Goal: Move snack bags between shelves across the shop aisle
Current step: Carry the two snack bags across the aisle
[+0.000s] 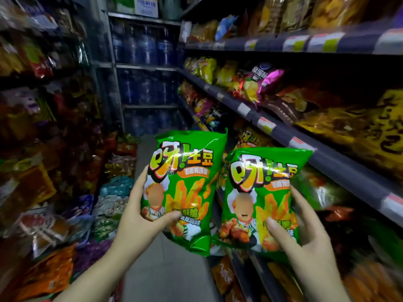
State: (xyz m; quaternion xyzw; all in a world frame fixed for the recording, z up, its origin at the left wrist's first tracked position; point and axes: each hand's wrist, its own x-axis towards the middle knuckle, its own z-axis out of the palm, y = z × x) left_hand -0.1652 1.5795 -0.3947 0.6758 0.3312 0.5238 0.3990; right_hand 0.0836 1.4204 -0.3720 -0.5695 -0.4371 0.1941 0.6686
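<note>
In the aisle between the right shelves (pixel 283 136) and left shelves (pixel 43 127), two green snack bags stand upright: the left hand (pixel 139 216) pinches the left bag (pixel 185 188), the right hand (pixel 305 234) pinches the right bag (pixel 259 199), thumbs in front.

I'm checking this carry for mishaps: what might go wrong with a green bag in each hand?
The left hand and right hand each pinch only a bag's lower part, so the left green bag or right green bag may slip. With both hands full, neither can catch it.
</note>
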